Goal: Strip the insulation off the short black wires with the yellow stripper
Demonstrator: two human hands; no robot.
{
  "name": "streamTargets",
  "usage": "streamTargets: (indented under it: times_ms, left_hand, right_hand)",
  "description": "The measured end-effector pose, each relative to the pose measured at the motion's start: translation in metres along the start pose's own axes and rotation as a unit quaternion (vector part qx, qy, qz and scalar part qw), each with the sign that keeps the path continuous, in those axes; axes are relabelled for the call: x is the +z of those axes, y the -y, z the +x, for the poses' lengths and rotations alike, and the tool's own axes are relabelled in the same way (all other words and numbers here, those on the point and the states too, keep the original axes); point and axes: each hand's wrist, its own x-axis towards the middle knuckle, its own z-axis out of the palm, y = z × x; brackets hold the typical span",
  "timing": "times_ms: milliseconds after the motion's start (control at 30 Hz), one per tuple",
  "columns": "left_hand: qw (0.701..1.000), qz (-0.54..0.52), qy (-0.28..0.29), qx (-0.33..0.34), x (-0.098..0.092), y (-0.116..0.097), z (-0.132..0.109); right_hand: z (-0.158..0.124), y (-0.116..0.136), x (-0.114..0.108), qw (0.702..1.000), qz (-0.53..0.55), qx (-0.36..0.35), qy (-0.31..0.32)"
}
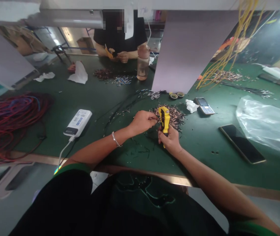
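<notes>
My right hand (169, 141) grips a yellow and black hand crimping tool (164, 120), held upright over the green work mat (135, 154). My left hand (142, 122) is closed in a pinch right beside the tool's top end. It seems to hold a thin wire or small terminal there, too small to make out. Behind the tool lies a heap of small metal crimp terminals (171, 115). Short black wire scraps (140, 150) are scattered under my hands.
A white power bank (77, 123) and a red-blue cable coil (9, 124) lie left; phones (242, 143) (204, 106), plastic film (265, 123) and tape rolls (176, 95) lie right. A co-worker's hands (120, 56) work across the table, beyond a water bottle (143, 63). A grey panel (189, 49) stands upright on the table.
</notes>
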Motion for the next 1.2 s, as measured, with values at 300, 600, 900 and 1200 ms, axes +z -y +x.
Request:
streamTargets:
  times_ms: [300,600,900,1200]
  left_hand:
    - [1.0,-0.016,0.001,0.0,0.003,0.012,0.007]
    - [1.0,0.002,-0.018,-0.011,-0.006,0.012,0.008]
    - [0.996,-0.069,0.017,-0.053,-0.018,-0.007,0.0]
    - [0.991,-0.106,0.027,-0.081,-0.013,-0.017,0.004]
  right_hand:
    - [0.004,0.0,0.004,1.0,-0.006,0.008,-0.016]
    - [0.006,0.006,-0.003,0.982,0.158,0.103,-0.004]
    - [-0.015,0.012,-0.054,0.949,0.263,0.126,0.12]
    - [-0.015,0.015,-0.067,0.919,0.314,0.162,0.176]
